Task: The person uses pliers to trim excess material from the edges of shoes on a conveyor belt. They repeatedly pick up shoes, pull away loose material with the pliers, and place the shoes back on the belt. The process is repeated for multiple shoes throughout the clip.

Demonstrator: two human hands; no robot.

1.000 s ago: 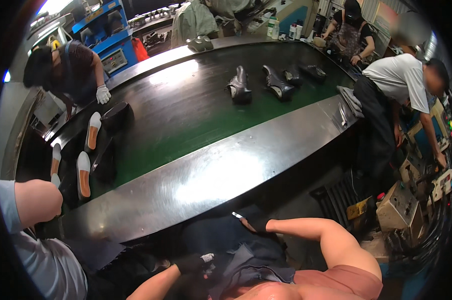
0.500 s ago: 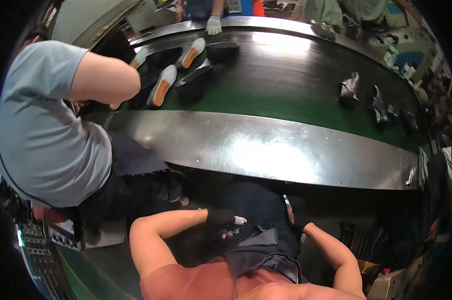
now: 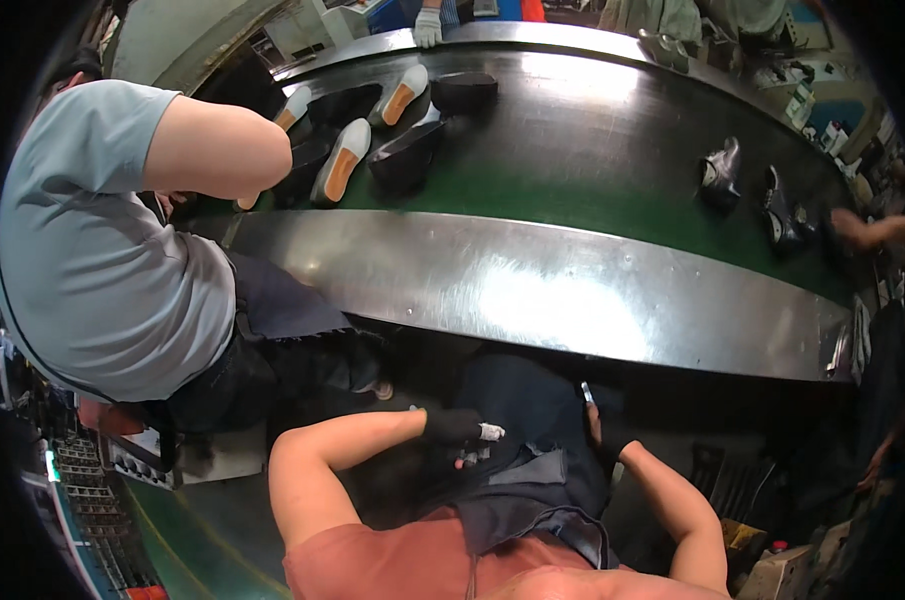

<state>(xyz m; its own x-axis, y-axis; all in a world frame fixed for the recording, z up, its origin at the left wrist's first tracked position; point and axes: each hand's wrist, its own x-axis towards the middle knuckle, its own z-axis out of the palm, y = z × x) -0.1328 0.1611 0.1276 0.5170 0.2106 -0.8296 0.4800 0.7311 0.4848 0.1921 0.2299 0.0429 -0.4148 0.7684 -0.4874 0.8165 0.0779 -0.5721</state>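
Along the metal-edged bench, dark shoes and white-and-tan shoe-shaped pieces lie on a greenish belt. Your dark apron hangs down your front, between your hands. Your left hand, black-covered with white fingertips, is half curled; I cannot tell how open your right hand is, or whether either holds anything.

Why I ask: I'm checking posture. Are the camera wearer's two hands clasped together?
No, dark blue cloth shows between the left hand and the right hand.
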